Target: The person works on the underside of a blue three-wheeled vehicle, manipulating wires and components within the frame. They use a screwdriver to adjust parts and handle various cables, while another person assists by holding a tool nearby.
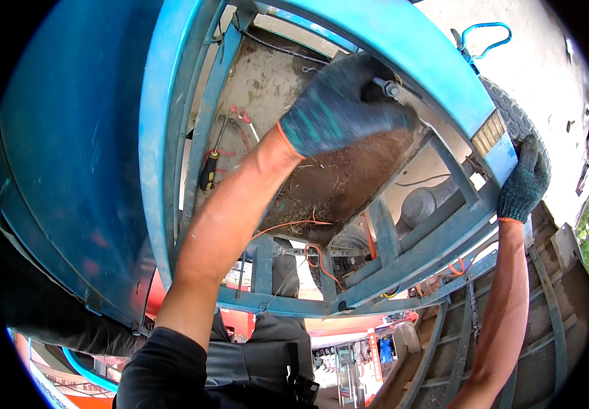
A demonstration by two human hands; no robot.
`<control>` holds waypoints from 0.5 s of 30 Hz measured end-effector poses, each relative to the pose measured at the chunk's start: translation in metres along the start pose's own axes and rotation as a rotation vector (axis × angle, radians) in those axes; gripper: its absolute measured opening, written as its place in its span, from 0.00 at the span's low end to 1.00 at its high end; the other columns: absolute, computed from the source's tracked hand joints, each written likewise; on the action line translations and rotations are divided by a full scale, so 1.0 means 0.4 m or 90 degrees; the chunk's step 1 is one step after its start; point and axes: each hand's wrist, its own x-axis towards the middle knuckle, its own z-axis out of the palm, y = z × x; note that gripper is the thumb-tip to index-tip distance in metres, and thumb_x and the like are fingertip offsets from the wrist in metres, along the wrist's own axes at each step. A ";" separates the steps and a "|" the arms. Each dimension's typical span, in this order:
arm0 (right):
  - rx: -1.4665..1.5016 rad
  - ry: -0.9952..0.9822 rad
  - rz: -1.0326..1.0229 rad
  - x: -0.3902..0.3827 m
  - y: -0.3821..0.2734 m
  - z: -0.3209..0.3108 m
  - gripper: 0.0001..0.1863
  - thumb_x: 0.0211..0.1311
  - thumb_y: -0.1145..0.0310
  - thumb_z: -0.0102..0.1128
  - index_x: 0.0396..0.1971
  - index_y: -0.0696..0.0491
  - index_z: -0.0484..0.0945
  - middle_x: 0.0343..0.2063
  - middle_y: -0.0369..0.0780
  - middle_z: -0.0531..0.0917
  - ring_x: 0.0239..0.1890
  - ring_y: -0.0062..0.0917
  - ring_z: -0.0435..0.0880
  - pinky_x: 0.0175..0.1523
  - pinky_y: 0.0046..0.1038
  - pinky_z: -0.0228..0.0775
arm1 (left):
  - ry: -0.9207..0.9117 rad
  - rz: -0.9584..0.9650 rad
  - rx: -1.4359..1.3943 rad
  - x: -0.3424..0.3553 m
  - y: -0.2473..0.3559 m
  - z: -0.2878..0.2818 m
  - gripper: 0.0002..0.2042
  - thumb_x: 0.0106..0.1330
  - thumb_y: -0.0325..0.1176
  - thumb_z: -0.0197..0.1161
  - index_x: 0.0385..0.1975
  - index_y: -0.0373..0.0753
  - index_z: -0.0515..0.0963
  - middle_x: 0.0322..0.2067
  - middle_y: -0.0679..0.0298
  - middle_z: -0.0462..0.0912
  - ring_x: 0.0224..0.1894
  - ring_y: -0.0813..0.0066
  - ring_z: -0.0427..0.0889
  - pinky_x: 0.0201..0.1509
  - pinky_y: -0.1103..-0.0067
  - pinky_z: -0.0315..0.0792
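Left hand: gloved left hand (pixel 345 105) reaches inside the blue frame (pixel 438 51), fingers curled, glove blurred; whether it grasps anything cannot be told.
Bolt: the bolt (pixel 390 88) lies just beside the left hand, on its right, close under the frame's far rail; its shank is partly out of sight.
Right hand: gloved right hand (pixel 526 178) bears on the frame's outer corner, well to the right of the left hand; firmness of grip cannot be determined.
Handling advice: in my judgement, fingers should sit square to the bolt, turning without side load, with the right hand steadying the corner. Loose glove fabric could snag on the threads.
Obstruction: the rail beyond the left hand appears to limit finger room; the glove hides part of the bolt area.
Loose tools: screwdriver (pixel 209 170) and red-handled tool (pixel 243 116), both left of the left hand.
Wiring: orange wire (pixel 288 225) below the left hand, right of its forearm; dark cable (pixel 281 49) beyond it, leftward.
Tyre: tyre (pixel 502 102) just beyond the right hand.
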 end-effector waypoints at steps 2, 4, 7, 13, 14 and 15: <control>0.001 0.003 -0.015 -0.003 0.001 0.000 0.19 0.76 0.58 0.60 0.40 0.61 0.89 0.30 0.42 0.91 0.34 0.21 0.85 0.47 0.28 0.76 | 0.048 0.065 0.274 -0.016 0.023 0.019 0.29 0.51 0.41 0.84 0.51 0.38 0.81 0.42 0.63 0.84 0.44 0.74 0.83 0.49 0.75 0.79; 0.010 0.012 -0.030 -0.003 0.005 0.000 0.19 0.76 0.58 0.60 0.41 0.61 0.89 0.31 0.42 0.91 0.35 0.21 0.85 0.47 0.28 0.76 | 0.033 0.095 0.060 -0.015 -0.017 0.003 0.28 0.53 0.43 0.83 0.51 0.38 0.81 0.42 0.62 0.85 0.45 0.72 0.84 0.50 0.74 0.79; 0.027 0.017 -0.037 -0.003 0.014 0.003 0.20 0.76 0.58 0.60 0.42 0.61 0.89 0.32 0.42 0.91 0.36 0.21 0.85 0.47 0.28 0.76 | 0.022 0.065 -0.128 -0.010 -0.030 -0.009 0.29 0.53 0.44 0.83 0.52 0.38 0.81 0.43 0.60 0.85 0.46 0.69 0.84 0.52 0.74 0.79; -0.006 -0.007 -0.020 -0.002 0.015 -0.004 0.19 0.76 0.58 0.60 0.43 0.61 0.89 0.33 0.42 0.91 0.36 0.22 0.85 0.48 0.29 0.76 | 0.035 0.092 0.156 -0.021 0.034 0.016 0.26 0.57 0.38 0.80 0.53 0.37 0.80 0.46 0.58 0.85 0.47 0.69 0.84 0.54 0.72 0.79; -0.015 -0.014 -0.020 0.000 0.012 -0.009 0.19 0.76 0.58 0.60 0.43 0.61 0.89 0.33 0.42 0.91 0.36 0.22 0.85 0.48 0.29 0.76 | 0.019 0.119 0.094 -0.024 0.016 0.000 0.26 0.59 0.39 0.79 0.55 0.36 0.79 0.46 0.60 0.85 0.47 0.70 0.83 0.54 0.72 0.79; -0.024 -0.019 -0.018 0.002 0.009 -0.009 0.19 0.76 0.58 0.60 0.43 0.61 0.89 0.34 0.42 0.91 0.36 0.22 0.85 0.48 0.29 0.76 | 0.001 0.145 0.034 -0.022 -0.002 -0.015 0.27 0.61 0.39 0.78 0.57 0.36 0.78 0.47 0.62 0.85 0.47 0.72 0.83 0.55 0.73 0.79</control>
